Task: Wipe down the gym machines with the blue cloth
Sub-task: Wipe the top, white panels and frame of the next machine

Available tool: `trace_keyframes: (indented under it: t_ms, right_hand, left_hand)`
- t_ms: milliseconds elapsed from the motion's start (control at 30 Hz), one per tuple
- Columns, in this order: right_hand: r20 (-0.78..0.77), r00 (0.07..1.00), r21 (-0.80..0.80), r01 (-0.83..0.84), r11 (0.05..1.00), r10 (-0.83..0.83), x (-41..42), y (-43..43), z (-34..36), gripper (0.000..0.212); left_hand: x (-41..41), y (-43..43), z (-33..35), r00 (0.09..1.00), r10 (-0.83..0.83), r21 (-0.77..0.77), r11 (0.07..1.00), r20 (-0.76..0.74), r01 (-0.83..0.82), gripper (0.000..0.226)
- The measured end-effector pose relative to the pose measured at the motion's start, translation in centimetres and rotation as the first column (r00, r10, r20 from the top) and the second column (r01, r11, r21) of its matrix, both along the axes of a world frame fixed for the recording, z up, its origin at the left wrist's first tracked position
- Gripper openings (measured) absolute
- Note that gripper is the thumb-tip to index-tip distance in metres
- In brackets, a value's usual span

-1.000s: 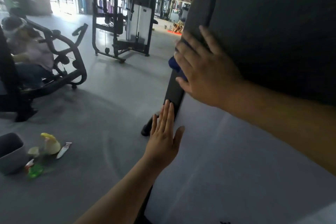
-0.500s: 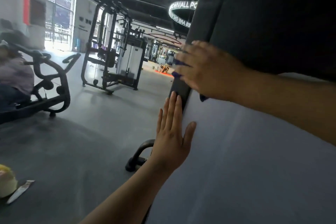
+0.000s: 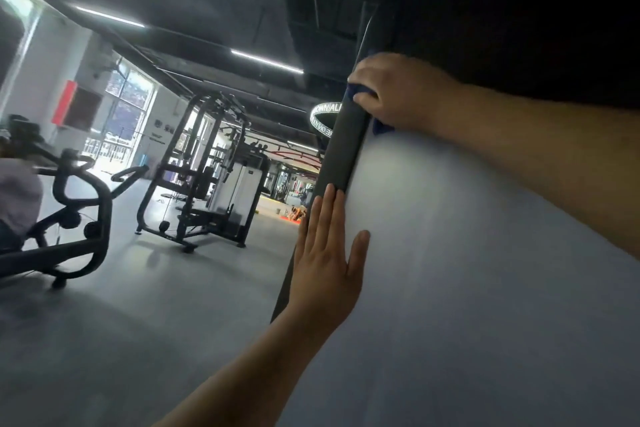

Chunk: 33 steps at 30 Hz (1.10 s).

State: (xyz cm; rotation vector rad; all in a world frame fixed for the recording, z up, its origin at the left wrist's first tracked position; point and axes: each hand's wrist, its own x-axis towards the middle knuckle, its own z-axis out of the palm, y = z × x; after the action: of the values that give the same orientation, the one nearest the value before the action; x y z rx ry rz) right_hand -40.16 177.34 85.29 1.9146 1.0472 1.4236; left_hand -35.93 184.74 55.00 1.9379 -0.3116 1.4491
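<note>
A person wipes down a gym machine, the right hand (image 3: pixel 398 90) curled over the blue cloth (image 3: pixel 356 92) and clamping it round the dark upright (image 3: pixel 341 149) that runs along the left edge of the machine's pale side panel (image 3: pixel 485 270). Only scraps of the cloth show, one at the fingertips and one below the heel of the hand; the rest is hidden under the palm. The left hand (image 3: pixel 325 253) lies lower down, fingers straight and together, thumb spread, flat against the panel just where it meets the upright, holding nothing and seemingly bracing. The step in hand looks to be the wiping of the upright, with the cloth high on it and a long stretch bare below, down to the left hand. The next move would call for sliding the wrapped cloth along the upright with a grip firm enough to hold contact on its rounded face, and for the left hand to shift clear if the stroke comes down. Whether the broad panel has had its wipe cannot be told. Far off to the left, across the grey floor (image 3: pixel 138 322), stand a cable station (image 3: pixel 204 177) and a black-framed machine (image 3: pixel 79 218), a seated person partly in view at the left margin
</note>
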Motion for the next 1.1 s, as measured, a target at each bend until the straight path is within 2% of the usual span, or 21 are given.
trace_keyframes:
  t_ms: [67,133,200,233,333,367,400,467,500,533,600,633,700,733,800,867,933,1000,1033,1067,1100]
  right_hand:
    - [-0.053,0.996,-0.072,-0.08,0.994,0.076,-0.6,-0.5,-3.5,0.033]
    - [-0.071,0.994,-0.331,-0.107,0.938,0.088,-0.9,-1.3,-7.9,0.034]
    - [0.036,0.996,-0.536,-0.051,0.842,0.083,0.4,-1.9,-7.9,0.041]
    - [0.099,0.992,-0.494,-0.021,0.869,0.08,0.7,-1.8,-6.4,0.041]
    - [0.142,0.989,-0.111,-0.022,0.994,0.038,1.4,-1.0,-3.4,0.036]
    - [0.217,0.976,-0.12,0.012,0.993,0.015,1.7,-0.4,-4.1,0.033]
    - [0.303,0.953,-0.228,0.046,0.973,0.026,2.1,0.3,-5.9,0.033]
    - [0.251,0.967,-0.586,0.192,0.787,-0.049,1.1,0.9,-11.2,0.033]
    - [0.207,0.974,-0.706,0.213,0.675,-0.092,0.6,0.7,-13.0,0.032]
    - [0.207,0.975,-0.74,0.211,0.639,-0.082,0.4,0.7,-13.2,0.041]
    - [0.253,0.966,-0.594,0.191,0.781,-0.044,1.1,1.3,-10.2,0.071]
    - [0.275,0.959,-0.5,0.2,0.843,-0.064,1.8,1.4,-8.0,0.076]
    - [0.291,0.944,-0.312,0.246,0.918,-0.154,1.5,0.7,-6.0,0.061]
    - [0.31,0.937,-0.298,0.259,0.919,-0.164,1.8,0.6,-7.0,0.049]
    - [0.32,0.942,-0.446,0.241,0.862,-0.098,2.1,0.2,-11.8,0.038]
    - [0.155,0.986,-0.607,0.148,0.781,-0.067,1.5,-0.5,-16.0,0.044]
    - [0.205,0.978,-0.655,0.152,0.74,-0.02,1.4,-0.3,-15.3,0.044]
    - [0.268,0.963,-0.427,0.148,0.892,-0.031,2.2,0.1,-11.4,0.043]
    - [0.249,0.962,-0.271,0.176,0.946,-0.108,1.8,0.2,-9.9,0.045]
    - [0.213,0.962,-0.175,0.212,0.962,-0.173,1.4,0.3,-9.5,0.045]
    - [0.235,0.951,-0.178,0.248,0.952,-0.203,1.3,0.8,-10.3,0.043]
  left_hand:
    - [-0.3,0.1,-0.5,1.0,-0.021,0.007,1.0,-0.012,0.021,0.072]
    - [-0.3,0.4,-1.4,1.0,0.001,0.017,1.0,-0.008,-0.001,0.072]
    - [-0.2,0.5,-1.8,1.0,0.031,0.031,0.999,0.0,-0.031,0.073]
    - [-0.1,0.6,-1.9,0.999,0.035,0.034,0.999,-0.002,-0.034,0.073]
    - [-0.3,0.6,-2.1,1.0,0.013,0.037,0.999,-0.007,-0.012,0.073]
    - [-0.3,0.6,-2.6,1.0,0.013,0.038,0.999,0.0,-0.013,0.072]
    - [-0.2,0.5,-3.2,1.0,0.021,0.036,0.999,0.013,-0.021,0.072]
    - [0.0,0.6,-4.7,0.999,0.039,0.032,0.999,0.032,-0.04,0.072]
    - [0.0,0.7,-5.3,0.999,0.039,0.037,0.998,0.033,-0.041,0.072]
    - [0.1,0.7,-5.8,0.999,0.036,0.042,0.998,0.029,-0.037,0.072]
    - [0.0,0.7,-6.6,0.999,0.032,0.032,0.999,0.021,-0.033,0.073]
    - [-0.1,0.7,-7.0,0.999,0.031,0.022,0.999,0.012,-0.031,0.074]
    - [-0.4,0.6,-7.8,1.0,0.018,0.013,1.0,-0.024,-0.017,0.074]
    - [-0.4,0.6,-8.3,0.999,0.015,0.014,1.0,-0.036,-0.014,0.074]
    - [-0.4,0.8,-9.2,0.999,0.025,0.019,1.0,-0.042,-0.024,0.075]
    - [-0.2,0.9,-10.0,0.999,0.038,0.031,0.999,-0.039,-0.037,0.075]
    - [-0.2,1.1,-10.4,0.999,0.032,0.039,0.999,-0.04,-0.03,0.076]
    - [-0.3,1.1,-10.5,0.999,0.011,0.037,0.999,-0.038,-0.01,0.075]
    - [-0.4,1.2,-10.6,0.999,-0.004,0.03,1.0,-0.048,0.006,0.075]
    - [-0.5,1.2,-10.8,0.998,-0.014,0.024,1.0,-0.057,0.016,0.075]
    - [-0.5,1.2,-11.0,0.999,-0.013,0.019,1.0,-0.052,0.014,0.076]
